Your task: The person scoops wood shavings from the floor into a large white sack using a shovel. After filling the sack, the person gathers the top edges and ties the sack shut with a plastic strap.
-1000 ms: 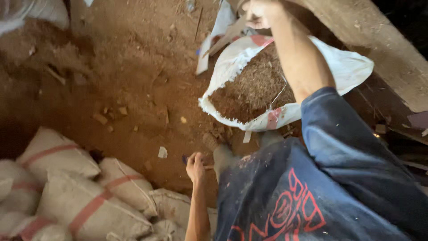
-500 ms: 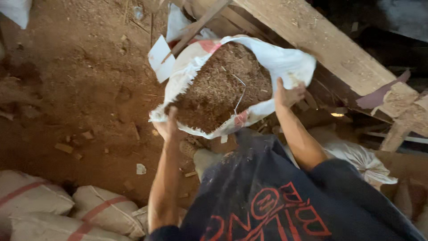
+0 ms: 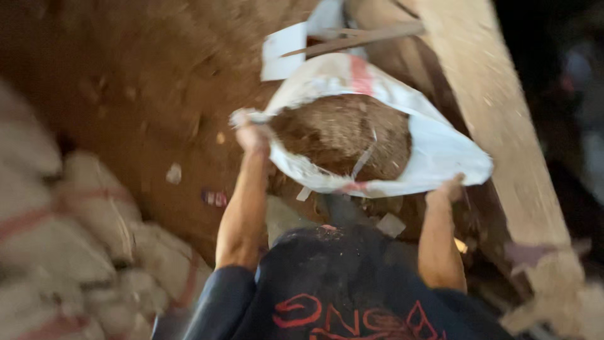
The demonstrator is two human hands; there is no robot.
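A white woven sack (image 3: 440, 148) with red stripes stands open in front of me, filled with brown sawdust-like material (image 3: 343, 129). My left hand (image 3: 251, 133) grips the sack's rim on its left side. My right hand (image 3: 448, 189) holds the rim at the lower right edge. Both arms reach forward from my dark blue shirt with red lettering. The picture is blurred by motion.
Several filled white sacks (image 3: 75, 233) with red stripes are stacked at the lower left. A brown dirt floor (image 3: 138, 82) lies beyond. A thick wooden beam (image 3: 497, 107) runs diagonally along the right. A white scrap (image 3: 283, 50) and a stick (image 3: 352, 39) lie behind the sack.
My left hand rose from near the floor and took hold of the sack's left rim. My right hand came down from the far rim to the near right edge.
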